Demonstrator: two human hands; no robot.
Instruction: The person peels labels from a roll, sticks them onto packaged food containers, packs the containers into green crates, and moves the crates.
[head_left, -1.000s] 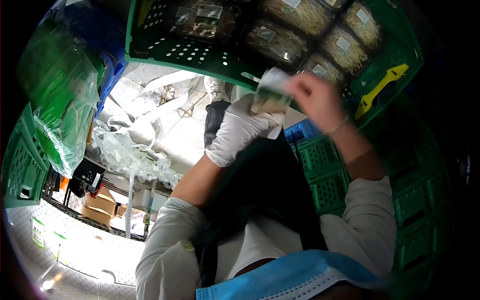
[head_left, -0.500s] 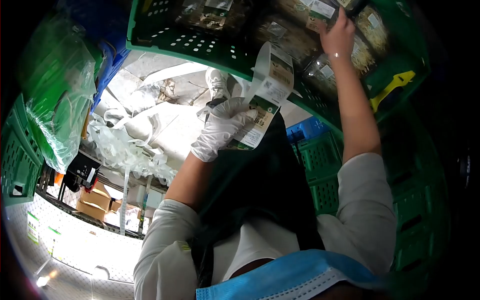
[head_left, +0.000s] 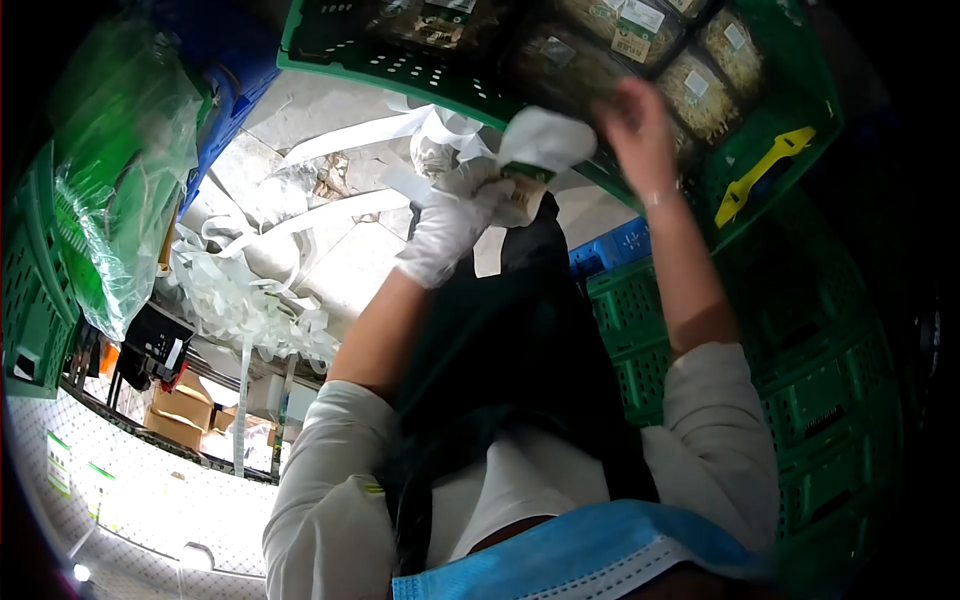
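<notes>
My left hand [head_left: 450, 225], in a white glove, is closed around a strip of printed labels [head_left: 526, 190]. The strip's pale backing [head_left: 548, 138] curls up toward the crate and is blurred. My bare right hand [head_left: 640, 130] hangs over the near side of a green crate [head_left: 400, 80]. Its fingers look loosely apart though smeared by motion, with nothing visible in them. Inside the crate lie clear-topped packs of pale, stringy food. One pack [head_left: 655, 50] beyond my right hand bears a label [head_left: 637, 28], and another pack [head_left: 697, 95] has a small white sticker.
A yellow plastic tool [head_left: 765, 175] lies at the crate's right side. Green crates [head_left: 630, 330] are stacked below on the right. Loose backing strips [head_left: 250, 305] heap on the left, beside a plastic-wrapped green bundle [head_left: 125, 190]. A shoe [head_left: 432, 158] stands on the tiled floor.
My right hand has drawn back from the labelled pack toward the label strip. My left hand has risen slightly, and the strip has bent over. The view has shifted a little.
</notes>
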